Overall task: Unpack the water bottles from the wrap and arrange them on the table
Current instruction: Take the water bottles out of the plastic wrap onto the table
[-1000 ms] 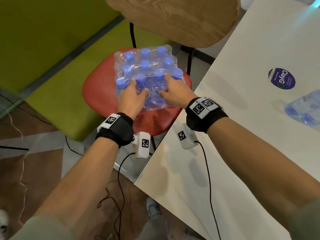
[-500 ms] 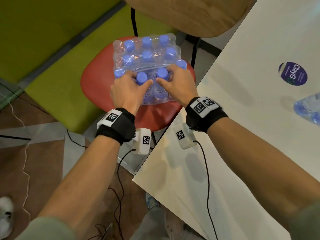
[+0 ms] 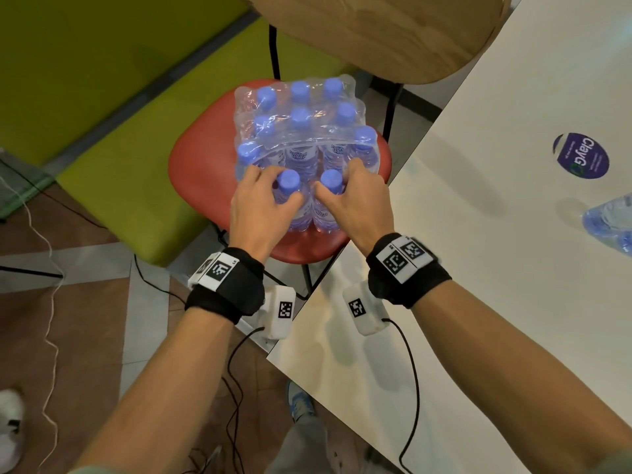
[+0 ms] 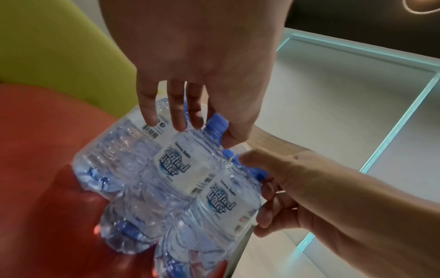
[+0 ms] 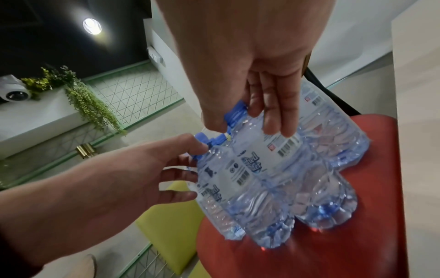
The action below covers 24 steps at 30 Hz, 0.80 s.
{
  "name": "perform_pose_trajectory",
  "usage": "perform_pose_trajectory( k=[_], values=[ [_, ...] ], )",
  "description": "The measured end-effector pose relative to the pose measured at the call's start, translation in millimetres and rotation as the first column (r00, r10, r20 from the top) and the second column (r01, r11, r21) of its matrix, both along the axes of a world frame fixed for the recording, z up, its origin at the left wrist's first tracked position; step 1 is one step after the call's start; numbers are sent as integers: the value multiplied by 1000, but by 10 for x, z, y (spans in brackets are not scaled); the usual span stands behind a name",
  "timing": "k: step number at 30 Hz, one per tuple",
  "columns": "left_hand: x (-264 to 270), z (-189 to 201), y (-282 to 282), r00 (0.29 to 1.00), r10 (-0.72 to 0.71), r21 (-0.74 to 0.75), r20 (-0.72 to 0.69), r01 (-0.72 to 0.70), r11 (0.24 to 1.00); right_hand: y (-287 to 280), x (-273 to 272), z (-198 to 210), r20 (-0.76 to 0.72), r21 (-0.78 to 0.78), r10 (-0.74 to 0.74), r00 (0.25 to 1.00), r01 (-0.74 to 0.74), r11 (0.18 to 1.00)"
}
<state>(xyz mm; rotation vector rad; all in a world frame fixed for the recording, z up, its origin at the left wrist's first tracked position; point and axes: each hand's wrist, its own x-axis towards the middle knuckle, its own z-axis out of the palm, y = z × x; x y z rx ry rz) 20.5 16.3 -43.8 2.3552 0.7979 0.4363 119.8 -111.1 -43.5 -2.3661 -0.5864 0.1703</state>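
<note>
A clear shrink-wrapped pack of blue-capped water bottles point(image 3: 301, 131) stands on a red chair seat point(image 3: 201, 172). The wrap is torn open on its near side. Two bottles stand at that open side, closest to me. My left hand point(image 3: 273, 193) grips the neck of the left bottle point(image 3: 290, 213), seen close in the left wrist view as the left bottle point(image 4: 181, 165). My right hand point(image 3: 342, 186) grips the neck of the right bottle point(image 3: 325, 213), shown again as the right bottle point(image 5: 273, 148). Both bottles' bases are still on the seat.
The white table point(image 3: 478, 251) runs along the right, its corner beside the chair. A loose bottle point(image 3: 612, 220) lies at its right edge, near a round sticker point(image 3: 581, 155). A wooden chair back point(image 3: 376, 29) rises behind the pack. A green bench point(image 3: 119, 148) is at left, with cables on the floor.
Both hands went from the pack's near face to the necks of the two nearest bottles. Those bottles have come toward me, away from the rest of the pack.
</note>
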Motion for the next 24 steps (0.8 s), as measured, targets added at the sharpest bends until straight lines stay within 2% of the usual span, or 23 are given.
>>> perform_pose_trajectory(
  k=[2, 5, 9, 12, 16, 21, 24],
  values=[
    [-47, -58, -42, 1000, 5, -26, 21, -4, 1000, -43, -31, -60, 25, 34, 7, 1000, -8, 999],
    [-96, -159, -162, 1000, -2, -94, 31, 4, 996, -142, -24, -180, 39, 99, 110, 993, -113, 989],
    [-65, -301, -237, 998, -5, -193, 65, 17, 981, -179, 33, -343, -117, 165, 252, 961, -231, 959],
    [30, -322, -227, 998, 28, -214, 64, -14, 977, -160, 53, -313, -210, 146, 226, 951, -198, 969],
    [121, -212, -190, 999, 52, -200, -6, -52, 978, -96, 61, -256, -205, 61, 167, 964, -157, 986],
    [118, -34, -253, 999, -26, -148, -28, 22, 989, -188, 31, -223, -177, 46, 63, 982, -56, 997],
    [94, 40, -459, 995, -91, -164, -34, 84, 983, -444, -27, -134, -193, 67, -21, 981, 35, 997]
  ],
)
